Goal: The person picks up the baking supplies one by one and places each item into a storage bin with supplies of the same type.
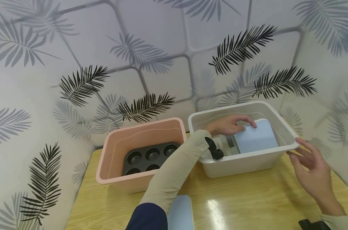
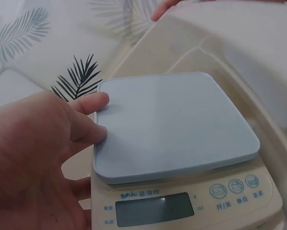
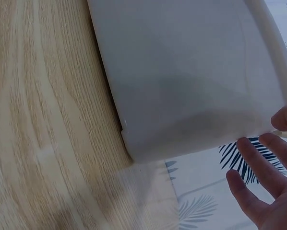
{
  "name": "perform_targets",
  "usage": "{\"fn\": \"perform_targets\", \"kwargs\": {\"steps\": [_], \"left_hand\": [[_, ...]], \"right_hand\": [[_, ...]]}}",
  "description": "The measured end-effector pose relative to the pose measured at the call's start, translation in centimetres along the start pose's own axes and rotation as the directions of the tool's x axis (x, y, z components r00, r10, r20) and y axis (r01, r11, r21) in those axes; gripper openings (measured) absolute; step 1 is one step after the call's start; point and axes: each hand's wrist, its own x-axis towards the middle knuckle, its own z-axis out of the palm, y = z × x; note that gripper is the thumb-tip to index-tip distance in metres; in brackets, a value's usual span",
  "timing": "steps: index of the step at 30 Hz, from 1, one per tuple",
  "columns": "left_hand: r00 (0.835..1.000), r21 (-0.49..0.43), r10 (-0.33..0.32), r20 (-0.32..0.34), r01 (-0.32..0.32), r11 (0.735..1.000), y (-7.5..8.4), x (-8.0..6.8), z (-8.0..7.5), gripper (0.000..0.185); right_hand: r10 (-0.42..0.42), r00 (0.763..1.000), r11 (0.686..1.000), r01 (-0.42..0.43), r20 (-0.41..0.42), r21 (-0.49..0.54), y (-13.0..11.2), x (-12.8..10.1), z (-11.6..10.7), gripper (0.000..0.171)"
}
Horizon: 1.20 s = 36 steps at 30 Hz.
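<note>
At the far left of the wooden table stands a pink plastic tub, and a dark muffin tin lies flat on its floor. Just right of it, near the front edge of the table, a pale blue lid-like piece shows beside the person's beige sleeve.

Next comes the white plastic tub, close beside the pink one. Inside it sits a digital kitchen scale with a pale blue weighing plate and a cream body; its dark display and buttons face the wrist camera. The left hand reaches over the tub's near wall and grips the scale at the plate's edge, fingers curled over the far side in the head view, thumb and a finger pressed against the plate's left edge in the left wrist view.

Farthest right, the right hand hangs with fingers straight and spread, holding nothing. Its fingertips lie just beside the white tub's right rim corner; whether they touch it I cannot tell.
</note>
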Motion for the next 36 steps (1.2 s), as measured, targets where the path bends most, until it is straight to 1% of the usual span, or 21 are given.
{"fn": "perform_targets", "kwargs": {"steps": [3, 6, 10, 12, 14, 17, 18, 19, 21, 23, 26, 30, 33, 36], "left_hand": [[0.999, -0.012, 0.016, 0.036, -0.016, 1.000, 0.1, 0.3, 0.3, 0.036], [0.996, 0.021, 0.021, 0.087, -0.023, 1.000, 0.2, 0.6, 0.6, 0.036], [0.992, 0.070, -0.009, 0.130, 0.000, 0.998, 0.4, 0.6, 0.8, 0.036], [0.991, 0.105, -0.020, 0.130, 0.006, 0.994, 0.6, 0.5, 0.5, 0.040], [0.992, 0.161, -0.043, 0.118, 0.023, 0.987, 1.1, 0.4, 0.1, 0.045], [0.992, 0.256, -0.061, 0.112, 0.030, 0.966, 1.8, 0.2, -0.8, 0.051], [0.991, 0.270, -0.071, 0.111, 0.038, 0.962, 2.1, 0.1, -1.0, 0.052], [0.991, 0.272, -0.075, 0.115, 0.041, 0.961, 2.2, -0.1, -1.2, 0.052], [0.990, 0.254, -0.058, 0.127, 0.024, 0.967, 2.3, -0.4, -1.5, 0.052], [0.990, 0.231, -0.060, 0.129, 0.029, 0.972, 2.2, -1.0, -1.8, 0.051], [0.993, 0.196, -0.045, 0.113, 0.022, 0.980, 2.2, -2.3, -2.3, 0.049], [0.997, 0.183, -0.012, 0.070, -0.001, 0.983, 2.6, -4.1, -3.1, 0.047], [1.000, 0.203, 0.022, 0.009, -0.024, 0.979, 3.1, -5.3, -3.7, 0.043], [0.996, 0.236, 0.051, -0.072, -0.032, 0.971, 3.6, -6.6, -4.1, 0.040]], "right_hand": [[-0.009, 1.000, 1.000, 0.009, 0.001, 0.001, -0.1, 0.1, 0.0, 0.063], [-0.023, 1.000, 1.000, 0.023, 0.009, -0.007, 0.0, 0.0, -0.1, 0.064], [-0.037, 0.999, 0.999, 0.037, 0.028, 0.002, 0.0, -0.1, 0.1, 0.065], [-0.036, 0.999, 0.999, 0.035, 0.039, 0.011, 0.1, -0.1, 0.2, 0.065], [-0.032, 0.998, 0.999, 0.032, 0.049, 0.006, 0.2, 0.0, 0.3, 0.066], [-0.016, 0.999, 1.000, 0.017, 0.051, -0.011, 0.2, 0.1, 0.2, 0.066], [-0.009, 0.999, 1.000, 0.009, 0.049, -0.016, 0.2, 0.1, 0.2, 0.066], [-0.004, 0.999, 1.000, 0.004, 0.046, -0.020, 0.2, 0.2, 0.1, 0.066], [0.008, 0.999, 1.000, -0.007, 0.039, -0.019, 0.2, 0.1, 0.1, 0.066], [0.011, 0.999, 1.000, -0.010, 0.035, -0.022, 0.2, 0.1, 0.2, 0.066], [0.015, 0.999, 1.000, -0.014, 0.040, -0.021, 0.1, 0.1, 0.5, 0.067], [0.019, 0.999, 0.999, -0.018, 0.032, -0.031, 0.1, 0.2, 0.4, 0.067], [0.016, 1.000, 0.999, -0.014, 0.021, -0.048, 0.3, 0.3, 0.1, 0.066], [0.004, 1.000, 0.998, -0.003, 0.016, -0.064, 0.4, 0.4, 0.0, 0.066]]}}
